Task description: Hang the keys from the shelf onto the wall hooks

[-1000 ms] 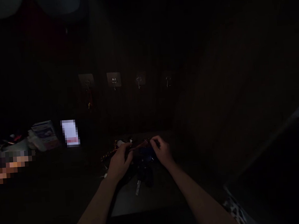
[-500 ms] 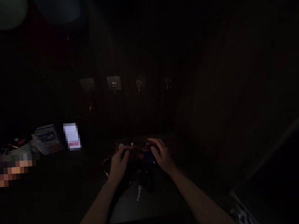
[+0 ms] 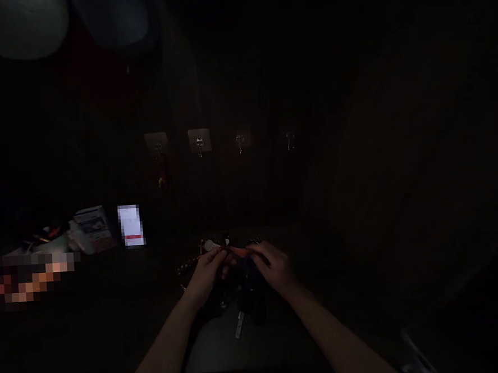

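The scene is very dark. Between my two hands stretches a thin reddish strip (image 3: 238, 252) whose kind I cannot make out. My left hand (image 3: 204, 276) pinches its left end, thumb against fingers. Bent fingers of my right hand (image 3: 274, 263) close on the right end. Just below lies a key (image 3: 239, 325) with a silvery blade and a dark head, pointing toward me. Small trinkets surround the hands: a pale round disc (image 3: 210, 244) and a black-and-yellow cord (image 3: 188, 265) beside my left hand. Dark shapes under the fingers are hard to tell apart.
Several metal hooks on clear pads (image 3: 199, 140) line the wall ahead, one with a reddish hanging item (image 3: 161, 172). A lit, blurred-out screen (image 3: 131, 224) and a printed box (image 3: 93, 228) stand left. Pale rounded shapes (image 3: 24, 26) hang at upper left.
Both hands have closed from looser, spread fingers onto the reddish strip, which now shows more clearly between them. The view has shifted, so the surroundings sit slightly farther right.
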Demonstrator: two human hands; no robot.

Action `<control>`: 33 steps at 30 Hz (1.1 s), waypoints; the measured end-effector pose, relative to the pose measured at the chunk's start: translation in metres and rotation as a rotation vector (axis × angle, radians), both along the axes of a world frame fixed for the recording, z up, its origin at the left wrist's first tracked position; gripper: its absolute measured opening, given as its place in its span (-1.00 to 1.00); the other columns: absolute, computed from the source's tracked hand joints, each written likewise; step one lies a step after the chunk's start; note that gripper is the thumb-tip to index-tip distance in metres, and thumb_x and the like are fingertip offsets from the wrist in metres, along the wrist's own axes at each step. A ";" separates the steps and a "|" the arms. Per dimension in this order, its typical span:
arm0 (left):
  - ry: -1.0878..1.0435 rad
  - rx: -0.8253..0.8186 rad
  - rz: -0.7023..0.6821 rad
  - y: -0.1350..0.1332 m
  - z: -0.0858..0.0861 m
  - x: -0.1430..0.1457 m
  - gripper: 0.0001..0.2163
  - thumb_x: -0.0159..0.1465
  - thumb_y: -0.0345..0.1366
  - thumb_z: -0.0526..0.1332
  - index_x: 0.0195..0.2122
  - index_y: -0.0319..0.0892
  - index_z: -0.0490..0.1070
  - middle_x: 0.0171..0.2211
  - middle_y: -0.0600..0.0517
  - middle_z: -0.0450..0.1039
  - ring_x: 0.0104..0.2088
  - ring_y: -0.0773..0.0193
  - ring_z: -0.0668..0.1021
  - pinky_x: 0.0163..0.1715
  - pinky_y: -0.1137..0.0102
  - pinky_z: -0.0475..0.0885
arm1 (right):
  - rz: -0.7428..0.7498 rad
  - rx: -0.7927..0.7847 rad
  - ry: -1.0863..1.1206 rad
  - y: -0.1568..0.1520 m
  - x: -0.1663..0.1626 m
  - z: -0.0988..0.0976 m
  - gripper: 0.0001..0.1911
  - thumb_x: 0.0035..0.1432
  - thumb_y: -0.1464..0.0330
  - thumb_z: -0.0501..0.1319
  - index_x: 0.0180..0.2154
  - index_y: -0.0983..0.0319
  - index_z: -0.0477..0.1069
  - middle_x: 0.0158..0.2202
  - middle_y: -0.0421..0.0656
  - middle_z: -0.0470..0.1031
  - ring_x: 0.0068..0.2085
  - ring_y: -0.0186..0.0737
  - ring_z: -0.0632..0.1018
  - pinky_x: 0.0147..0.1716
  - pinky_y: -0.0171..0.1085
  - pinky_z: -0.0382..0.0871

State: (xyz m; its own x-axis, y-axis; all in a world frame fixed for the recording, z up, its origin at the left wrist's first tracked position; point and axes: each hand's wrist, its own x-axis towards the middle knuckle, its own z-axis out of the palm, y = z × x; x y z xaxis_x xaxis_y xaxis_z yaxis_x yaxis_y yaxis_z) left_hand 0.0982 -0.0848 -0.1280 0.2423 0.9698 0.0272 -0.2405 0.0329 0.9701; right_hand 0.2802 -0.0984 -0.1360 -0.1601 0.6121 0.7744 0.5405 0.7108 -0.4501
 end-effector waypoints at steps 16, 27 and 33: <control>-0.428 -0.253 -0.674 -0.008 0.012 -0.019 -0.46 0.30 0.01 -0.13 0.13 -0.25 0.23 0.15 -0.18 0.23 0.11 0.08 0.33 0.01 0.28 0.25 | -0.401 -0.306 0.111 0.016 0.009 -0.005 -0.71 0.14 0.17 0.00 -0.45 0.19 0.35 -0.51 -0.21 0.45 -0.45 -0.28 0.47 -0.44 -0.37 0.23; -0.491 -0.275 -0.806 -0.012 0.011 -0.019 -0.28 0.20 0.19 -0.20 0.21 -0.26 0.09 0.19 -0.18 0.14 0.24 0.06 0.10 0.12 0.21 0.07 | -0.462 -0.388 -0.101 0.018 0.009 -0.008 -0.74 0.14 0.19 0.01 -0.39 0.14 0.39 -0.43 -0.20 0.53 -0.41 -0.25 0.52 -0.46 -0.37 0.21; -0.439 -0.260 -0.781 -0.011 0.012 -0.020 -0.28 0.20 0.20 -0.20 0.19 -0.24 0.13 0.22 -0.15 0.10 0.22 0.07 0.14 0.13 0.22 0.08 | -0.416 -0.341 -0.010 0.018 0.011 -0.009 -0.74 0.14 0.18 0.01 -0.38 0.16 0.37 -0.44 -0.19 0.51 -0.41 -0.23 0.52 -0.43 -0.35 0.25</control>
State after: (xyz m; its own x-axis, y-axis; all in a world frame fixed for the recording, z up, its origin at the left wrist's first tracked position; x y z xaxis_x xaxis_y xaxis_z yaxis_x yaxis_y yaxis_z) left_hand 0.0787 -0.0957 -0.1161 0.8480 0.5247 0.0752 -0.4016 0.5436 0.7370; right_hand 0.2908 -0.0804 -0.1446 0.1427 0.8418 0.5205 0.7507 0.2506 -0.6112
